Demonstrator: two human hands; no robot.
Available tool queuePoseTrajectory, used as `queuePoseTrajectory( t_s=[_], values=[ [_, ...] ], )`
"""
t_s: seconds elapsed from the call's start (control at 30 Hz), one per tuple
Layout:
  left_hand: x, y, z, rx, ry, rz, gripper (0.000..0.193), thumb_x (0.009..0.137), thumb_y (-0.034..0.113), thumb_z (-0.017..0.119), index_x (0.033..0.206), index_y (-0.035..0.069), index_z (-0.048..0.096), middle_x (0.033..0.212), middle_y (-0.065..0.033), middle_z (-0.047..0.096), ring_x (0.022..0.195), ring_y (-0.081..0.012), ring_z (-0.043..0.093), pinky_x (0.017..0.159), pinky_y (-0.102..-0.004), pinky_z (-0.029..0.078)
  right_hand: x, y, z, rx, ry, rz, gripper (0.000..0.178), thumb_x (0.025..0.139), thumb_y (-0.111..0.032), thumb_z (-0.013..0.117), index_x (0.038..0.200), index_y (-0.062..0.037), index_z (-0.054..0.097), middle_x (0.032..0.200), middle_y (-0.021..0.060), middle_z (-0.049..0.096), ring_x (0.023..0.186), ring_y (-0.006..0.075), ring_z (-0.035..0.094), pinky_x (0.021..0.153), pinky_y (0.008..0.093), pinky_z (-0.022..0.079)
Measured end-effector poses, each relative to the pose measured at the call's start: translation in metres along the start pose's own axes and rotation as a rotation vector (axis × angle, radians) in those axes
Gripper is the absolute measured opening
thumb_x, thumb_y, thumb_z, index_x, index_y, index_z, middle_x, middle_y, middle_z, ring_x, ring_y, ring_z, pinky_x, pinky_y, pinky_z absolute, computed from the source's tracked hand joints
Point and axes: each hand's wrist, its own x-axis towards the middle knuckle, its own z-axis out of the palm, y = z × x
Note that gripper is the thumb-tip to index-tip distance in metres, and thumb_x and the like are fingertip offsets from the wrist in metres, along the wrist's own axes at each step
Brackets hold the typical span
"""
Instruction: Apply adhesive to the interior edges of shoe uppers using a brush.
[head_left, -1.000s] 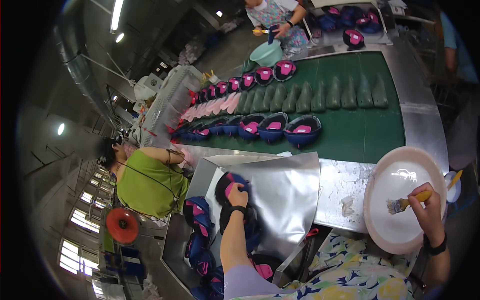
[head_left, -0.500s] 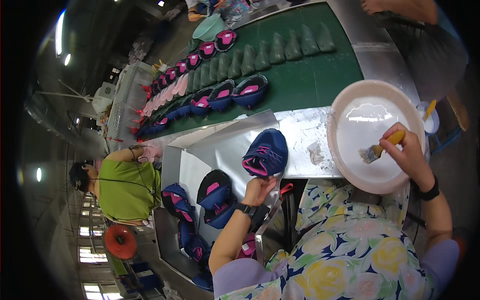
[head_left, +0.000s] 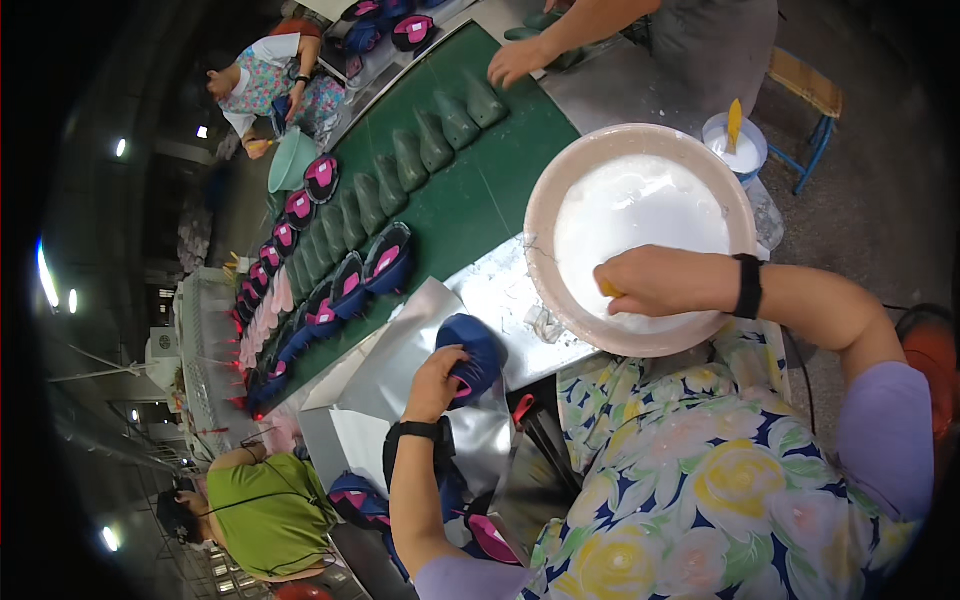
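Note:
On the metal tray lies a dark blue shoe upper (head_left: 478, 350), and my left hand (head_left: 436, 385) grips it at its pink-lined opening, thumb and fingers closed on the edge. My right hand (head_left: 655, 280) is closed round the yellow handle of a brush (head_left: 609, 288) above the wide pale pink basin (head_left: 543, 240) of white liquid. Only a bit of that handle shows; the bristles are hidden below my hand. A crumpled whitish scrap (head_left: 545, 324) lies on the metal table beside the basin.
More blue shoe uppers (head_left: 360, 497) sit in the tray by my left forearm. A green conveyor belt (head_left: 455, 200) carries rows of dark shoe lasts (head_left: 405, 160) and uppers. A co-worker's hand (head_left: 515, 62) reaches over its end. A white bucket (head_left: 745, 160) holds another yellow-handled brush.
The view has turned. My right hand has brought the brush down to the white liquid, hiding its bristles. My left hand has shifted on the upper. A co-worker's hand now reaches over the belt.

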Motion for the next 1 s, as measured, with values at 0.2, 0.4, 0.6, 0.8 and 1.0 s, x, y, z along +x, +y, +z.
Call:
queuePoseTrajectory(
  t_s=[0.2, 0.4, 0.6, 0.8, 1.0],
  values=[
    [0.004, 0.032, -0.060, -0.839, 0.437, -0.075, 0.048, 0.085, -0.002, 0.061, 0.132, 0.004, 0.057, 0.132, -0.0173, 0.062, 0.120, -0.0250, 0.062, 0.096, -0.0391, 0.053, -0.012, 0.005, -0.063, -0.068, 0.437, -0.083, 0.020, 0.087, -0.015, 0.072, 0.095, -0.0037, 0.058, 0.079, 0.0144, 0.063, 0.077, 0.0338, 0.064, 0.069, 0.0405, 0.049],
    [0.063, 0.107, -0.068, -0.795, 0.329, 0.164, 0.050, 0.086, 0.001, 0.062, 0.135, 0.004, 0.054, 0.133, -0.0166, 0.061, 0.122, -0.0257, 0.061, 0.099, -0.0399, 0.051, 0.014, -0.023, -0.087, 0.132, 0.591, -0.367, 0.024, 0.089, -0.021, 0.071, 0.095, -0.0029, 0.057, 0.079, 0.0126, 0.064, 0.072, 0.0292, 0.064, 0.066, 0.0376, 0.048],
    [0.091, 0.136, -0.051, -0.604, 0.463, 0.259, 0.052, 0.087, 0.005, 0.063, 0.137, 0.004, 0.051, 0.135, -0.0160, 0.060, 0.123, -0.0265, 0.060, 0.101, -0.0408, 0.050, 0.014, -0.033, -0.096, 0.145, 0.623, -0.316, 0.025, 0.090, -0.022, 0.071, 0.092, -0.0017, 0.056, 0.081, 0.0138, 0.065, 0.073, 0.0328, 0.065, 0.067, 0.0401, 0.049],
    [0.105, 0.131, -0.028, -0.425, 0.825, 0.352, 0.055, 0.087, 0.009, 0.065, 0.140, 0.004, 0.048, 0.136, -0.0154, 0.059, 0.124, -0.0272, 0.058, 0.103, -0.0416, 0.048, 0.007, -0.025, -0.079, 0.190, 0.760, -0.044, 0.042, 0.085, -0.035, 0.076, 0.084, 0.0017, 0.055, 0.069, 0.0195, 0.063, 0.066, 0.0375, 0.064, 0.063, 0.0420, 0.050],
    [0.115, 0.124, -0.007, -0.215, 1.101, 0.284, 0.059, 0.088, 0.012, 0.066, 0.143, 0.004, 0.045, 0.137, -0.0147, 0.058, 0.126, -0.0279, 0.057, 0.105, -0.0424, 0.047, 0.010, -0.031, -0.048, 0.397, 0.818, 0.188, 0.042, 0.085, -0.035, 0.076, 0.084, 0.0044, 0.060, 0.072, 0.0193, 0.067, 0.065, 0.0288, 0.067, 0.063, 0.0365, 0.052]
  ],
)
